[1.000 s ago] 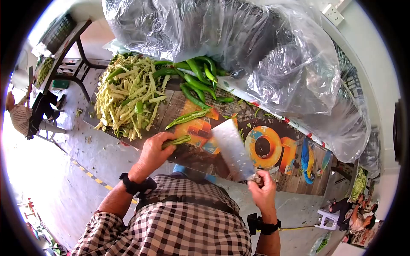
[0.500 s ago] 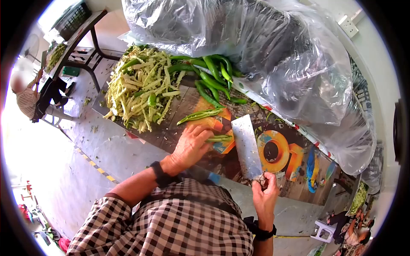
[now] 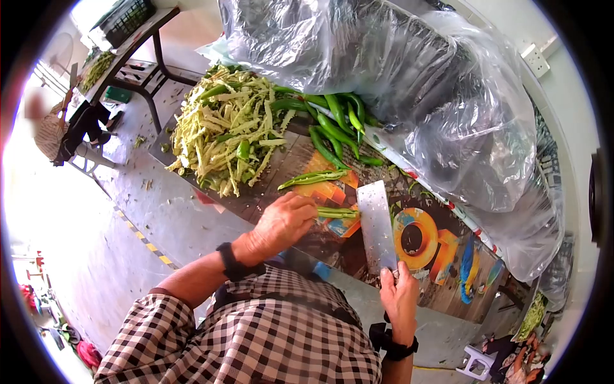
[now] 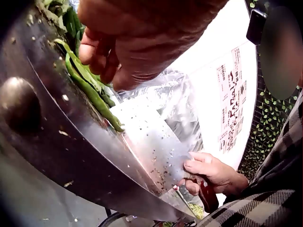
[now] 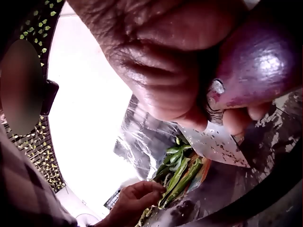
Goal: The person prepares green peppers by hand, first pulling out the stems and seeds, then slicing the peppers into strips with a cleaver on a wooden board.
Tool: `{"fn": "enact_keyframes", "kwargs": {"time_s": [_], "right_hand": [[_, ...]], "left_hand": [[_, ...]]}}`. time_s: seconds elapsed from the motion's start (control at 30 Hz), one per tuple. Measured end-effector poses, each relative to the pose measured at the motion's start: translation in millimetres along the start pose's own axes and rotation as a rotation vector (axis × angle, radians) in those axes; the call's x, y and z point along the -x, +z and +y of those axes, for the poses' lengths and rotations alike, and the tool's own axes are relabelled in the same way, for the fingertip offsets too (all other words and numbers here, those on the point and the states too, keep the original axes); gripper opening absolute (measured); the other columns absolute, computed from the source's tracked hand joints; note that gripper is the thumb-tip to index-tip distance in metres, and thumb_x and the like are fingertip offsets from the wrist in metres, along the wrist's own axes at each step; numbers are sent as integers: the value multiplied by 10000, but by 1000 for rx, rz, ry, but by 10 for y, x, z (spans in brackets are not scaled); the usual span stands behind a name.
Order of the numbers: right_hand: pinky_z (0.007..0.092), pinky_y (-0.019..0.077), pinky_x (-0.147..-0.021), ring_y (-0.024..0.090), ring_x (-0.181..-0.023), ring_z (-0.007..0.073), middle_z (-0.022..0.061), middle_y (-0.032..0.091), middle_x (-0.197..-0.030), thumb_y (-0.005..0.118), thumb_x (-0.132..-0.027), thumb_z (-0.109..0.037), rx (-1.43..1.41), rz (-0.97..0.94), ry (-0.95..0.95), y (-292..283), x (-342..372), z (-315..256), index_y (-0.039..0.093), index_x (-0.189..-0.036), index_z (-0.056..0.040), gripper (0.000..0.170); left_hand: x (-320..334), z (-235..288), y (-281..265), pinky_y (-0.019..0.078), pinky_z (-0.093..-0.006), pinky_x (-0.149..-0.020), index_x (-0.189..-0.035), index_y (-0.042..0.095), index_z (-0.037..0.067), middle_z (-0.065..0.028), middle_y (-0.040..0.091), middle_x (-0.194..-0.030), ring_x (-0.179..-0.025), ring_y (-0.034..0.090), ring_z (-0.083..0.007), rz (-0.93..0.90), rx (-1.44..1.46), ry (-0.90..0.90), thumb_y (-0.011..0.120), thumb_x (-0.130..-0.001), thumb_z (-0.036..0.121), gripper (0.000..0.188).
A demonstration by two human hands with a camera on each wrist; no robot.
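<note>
My left hand (image 3: 286, 221) pinches the left end of a slit green chili pepper (image 3: 338, 213) close over the table. The fingers hide that end. The pepper's other end meets the long edge of a cleaver (image 3: 377, 224), whose broad steel blade is specked with bits. My right hand (image 3: 400, 294) grips the cleaver's handle, whose rounded purple-red end (image 5: 260, 66) fills a corner of the right wrist view. A second split chili pepper (image 3: 312, 179) lies just beyond the left hand. Whole green chili peppers (image 3: 332, 131) are heaped further back.
A big pile of pale cut strips (image 3: 220, 134) stands at the table's left end. A large clear plastic bag (image 3: 409, 96) covers the back. The dark wooden table (image 3: 470, 301) carries an orange printed pattern and scraps. Other people sit off at both sides.
My left hand has carried the slit chili pepper rightward, up to the cleaver blade. The blade has swung more upright, still gripped by the right hand. The head view has shifted.
</note>
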State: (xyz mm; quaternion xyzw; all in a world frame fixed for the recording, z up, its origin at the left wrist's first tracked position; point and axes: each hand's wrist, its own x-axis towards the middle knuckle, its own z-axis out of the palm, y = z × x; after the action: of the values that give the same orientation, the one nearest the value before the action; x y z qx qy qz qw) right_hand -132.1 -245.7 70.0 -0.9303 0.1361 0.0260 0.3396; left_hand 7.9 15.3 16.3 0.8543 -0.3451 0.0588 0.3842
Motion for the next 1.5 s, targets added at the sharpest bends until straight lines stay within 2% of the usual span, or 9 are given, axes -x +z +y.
{"fn": "enact_keyframes", "kwargs": {"time_s": [0.17, 0.47, 0.67, 0.77, 0.87, 0.97, 1.17, 1.37, 1.5], "right_hand": [[289, 422, -475, 535, -520, 119, 109, 621, -691, 578, -935, -194, -222, 27, 130, 147, -7, 299, 541, -936, 33, 230], [252, 416, -491, 507, -526, 81, 83, 618, -700, 578, -933, -182, -269, 56, 162, 133, 135, 291, 575, -948, 28, 211], [302, 476, -575, 561, -630, 143, 131, 620, -728, 572, -919, -150, -35, 74, -27, 93, 113, 137, 581, -1095, 47, 264], [353, 491, -612, 599, -644, 223, 173, 624, -750, 564, -897, -116, 14, 59, -58, 127, 115, 129, 581, -1102, 47, 263], [455, 494, -609, 629, -704, 423, 237, 644, -784, 603, -841, -116, 55, 41, -66, 110, 99, -5, 599, -1089, 25, 285], [380, 494, -623, 605, -643, 353, 227, 631, -778, 562, -856, -75, 70, -36, -9, 40, 64, -130, 601, -1104, 32, 273], [360, 489, -612, 609, -627, 311, 197, 626, -754, 566, -862, -34, 13, -1, -38, 33, 94, -83, 596, -1102, 52, 257], [351, 495, -628, 622, -667, 273, 182, 635, -820, 572, -863, 5, 121, 83, -238, -18, 125, -128, 613, -1095, 54, 241], [403, 495, -576, 622, -648, 360, 169, 643, -806, 629, -819, -52, 142, 110, -257, 36, 70, -83, 657, -1052, -34, 235]], "left_hand": [[-118, 89, 106, 490, -393, -841, -934, 637, 57, -91, 618, -1020, -941, 578, -295, -15, 5, 31, 672, -762, 69, 176], [-230, -32, 435, 478, -389, -884, -981, 637, 57, -84, 607, -1091, -1004, 564, -289, -103, -118, 106, 646, -753, 76, 229], [-247, 72, 344, 458, -391, -878, -968, 610, 55, -87, 586, -1083, -1016, 544, -281, -88, -120, 181, 609, -731, 94, 240], [-191, 58, 382, 443, -391, -903, -997, 616, 60, -83, 593, -1105, -1040, 541, -275, -102, -149, 208, 613, -724, 97, 276], [-140, 63, 393, 428, -401, -933, -1037, 619, 69, -80, 599, -1124, -1066, 539, -278, -128, -150, 179, 619, -724, 98, 314], [-108, 129, 372, 420, -412, -946, -1064, 610, 82, -84, 587, -1151, -1092, 530, -285, -146, -171, 135, 624, -727, 103, 338], [-21, 151, 426, 407, -418, -971, -1099, 598, 99, -89, 548, -1207, -1147, 504, -294, -127, -211, 131, 635, -746, 107, 355], [-27, 112, 487, 402, -419, -981, -1092, 614, 117, -74, 551, -1192, -1148, 500, -287, -101, -168, 108, 648, -753, 117, 341], [-26, 87, 503, 407, -422, -974, -1060, 634, 128, -61, 554, -1189, -1144, 499, -282, -78, -118, 91, 660, -746, 112, 316]]}}
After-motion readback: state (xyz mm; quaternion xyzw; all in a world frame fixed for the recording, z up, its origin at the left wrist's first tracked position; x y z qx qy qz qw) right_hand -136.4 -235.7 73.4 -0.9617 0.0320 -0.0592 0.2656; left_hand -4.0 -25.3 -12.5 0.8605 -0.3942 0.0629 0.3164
